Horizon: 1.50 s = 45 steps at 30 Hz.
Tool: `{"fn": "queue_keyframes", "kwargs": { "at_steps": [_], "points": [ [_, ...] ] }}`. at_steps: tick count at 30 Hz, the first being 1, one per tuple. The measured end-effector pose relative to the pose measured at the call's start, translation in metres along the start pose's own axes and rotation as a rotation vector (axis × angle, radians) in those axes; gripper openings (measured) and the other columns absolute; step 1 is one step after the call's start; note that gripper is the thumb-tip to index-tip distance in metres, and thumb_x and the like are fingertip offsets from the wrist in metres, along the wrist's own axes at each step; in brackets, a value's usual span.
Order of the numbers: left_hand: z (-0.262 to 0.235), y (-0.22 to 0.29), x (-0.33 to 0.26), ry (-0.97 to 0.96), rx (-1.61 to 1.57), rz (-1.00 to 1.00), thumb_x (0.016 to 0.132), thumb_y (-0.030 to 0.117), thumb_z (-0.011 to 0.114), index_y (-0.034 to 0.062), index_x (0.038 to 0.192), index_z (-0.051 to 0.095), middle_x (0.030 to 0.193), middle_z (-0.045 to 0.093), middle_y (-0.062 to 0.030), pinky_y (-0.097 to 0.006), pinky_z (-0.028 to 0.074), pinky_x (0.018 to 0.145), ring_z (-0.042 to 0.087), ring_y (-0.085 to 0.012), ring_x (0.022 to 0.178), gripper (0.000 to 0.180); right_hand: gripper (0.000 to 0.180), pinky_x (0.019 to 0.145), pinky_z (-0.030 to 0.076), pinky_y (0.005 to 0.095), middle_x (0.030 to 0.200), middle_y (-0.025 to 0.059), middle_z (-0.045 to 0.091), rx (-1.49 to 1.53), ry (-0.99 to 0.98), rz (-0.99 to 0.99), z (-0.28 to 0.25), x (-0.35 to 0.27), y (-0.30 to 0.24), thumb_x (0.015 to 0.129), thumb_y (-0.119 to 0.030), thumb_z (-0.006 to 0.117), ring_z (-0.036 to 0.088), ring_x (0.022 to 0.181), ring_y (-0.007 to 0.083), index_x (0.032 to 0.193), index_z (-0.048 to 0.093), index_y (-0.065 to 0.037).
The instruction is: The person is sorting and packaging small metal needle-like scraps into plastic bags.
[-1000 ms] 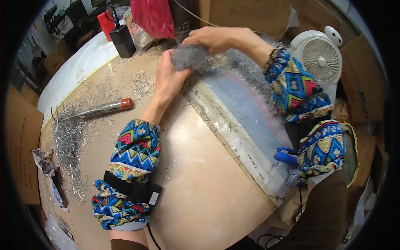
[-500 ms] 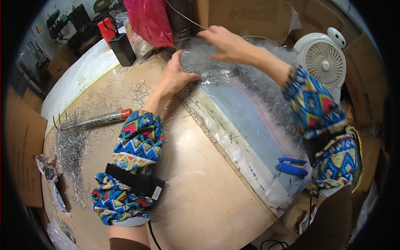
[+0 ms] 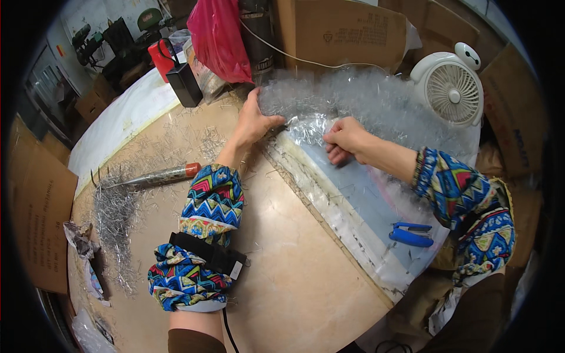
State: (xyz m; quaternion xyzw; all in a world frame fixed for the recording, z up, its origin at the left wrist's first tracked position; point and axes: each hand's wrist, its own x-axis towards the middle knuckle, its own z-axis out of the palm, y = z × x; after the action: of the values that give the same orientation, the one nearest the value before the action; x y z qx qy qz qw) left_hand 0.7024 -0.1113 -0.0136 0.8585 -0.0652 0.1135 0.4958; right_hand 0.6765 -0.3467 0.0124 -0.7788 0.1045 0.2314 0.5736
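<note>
A heap of thin silver wire pieces [image 3: 376, 88], with shiny clear plastic [image 3: 310, 128] at its near left end, lies across the back right of the table. My left hand [image 3: 254, 122] rests against the heap's left end, thumb and index finger spread wide. To its right, my right hand [image 3: 347, 140] is closed with curled fingers at the edge of the shiny plastic; whatever is in the fingers is too small to tell. Below it lies a blue sheet [image 3: 347, 176] under clear plastic. A blue stapler [image 3: 411, 234] sits on the sheet's near right part.
Loose wire pieces [image 3: 118, 217] are strewn over the left of the table [image 3: 282, 265], beside a tool with a red end [image 3: 192, 170]. A black box [image 3: 184, 85] and a pink bag [image 3: 219, 44] stand at the back. A white fan [image 3: 452, 88] stands back right.
My right hand has come down and nearer from above the heap, and its fingers have closed. My left hand stays at the heap's left end. The view has shifted slightly.
</note>
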Motion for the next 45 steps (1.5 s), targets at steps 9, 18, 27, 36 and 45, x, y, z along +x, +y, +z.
{"fn": "queue_keyframes", "kwargs": {
  "at_steps": [9,18,27,36,45],
  "points": [
    [0.034,0.01,0.0,0.105,-0.063,0.047,0.067,0.02,0.085,-0.0012,0.146,0.02,0.138,0.037,-0.0271,-0.041,0.033,0.107,0.039,-0.0376,0.128,0.104,0.016,0.04,0.054,0.0314,0.071,0.0152,0.062,-0.1,0.309,-0.416,0.014,0.013,0.008,0.091,-0.01,0.057,0.064,0.052,0.0207,0.09,0.054,0.006],
    [0.041,0.014,-0.012,0.136,0.283,0.175,0.059,0.011,0.081,0.0062,0.149,0.007,0.134,0.033,-0.0266,-0.045,0.032,0.107,0.036,-0.0457,0.123,0.117,0.025,0.054,0.052,0.0375,0.08,0.018,0.062,-0.193,0.395,-0.453,0.018,-0.01,0.017,0.089,-0.018,0.061,0.064,0.063,0.0253,0.098,0.055,0.004],
    [0.036,0.007,0.011,0.027,0.099,0.156,0.056,0.012,0.083,0.0094,0.15,0.004,0.144,0.018,-0.0351,-0.051,0.025,0.11,0.024,-0.0506,0.133,0.123,0.036,0.083,0.044,0.0421,0.097,0.0212,0.059,-0.733,0.105,-0.848,0.016,0.049,0.003,0.077,-0.036,0.073,0.053,0.097,0.0357,0.091,0.062,-0.005],
    [0.006,0.022,-0.036,0.018,-0.092,-0.217,0.07,0.01,0.077,-0.0006,0.145,0.018,0.144,0.029,-0.0297,-0.04,0.032,0.107,0.033,-0.0389,0.134,0.096,0.034,0.084,0.044,0.042,0.096,0.0189,0.061,-0.718,0.109,-0.857,0.018,0.025,0.0,0.079,-0.034,0.071,0.055,0.097,0.0339,0.095,0.064,-0.005],
    [-0.016,0.029,-0.172,-0.16,0.781,-0.055,0.096,0.047,0.041,-0.0062,0.143,0.026,0.15,0.024,-0.0264,-0.051,0.017,0.114,0.018,-0.0392,0.142,0.073,0.034,0.092,0.043,0.041,0.107,0.0189,0.057,-0.762,0.088,-0.972,0.056,0.006,0.01,0.086,-0.024,0.063,0.054,0.102,0.0348,0.114,0.06,-0.005]
  ]
}}
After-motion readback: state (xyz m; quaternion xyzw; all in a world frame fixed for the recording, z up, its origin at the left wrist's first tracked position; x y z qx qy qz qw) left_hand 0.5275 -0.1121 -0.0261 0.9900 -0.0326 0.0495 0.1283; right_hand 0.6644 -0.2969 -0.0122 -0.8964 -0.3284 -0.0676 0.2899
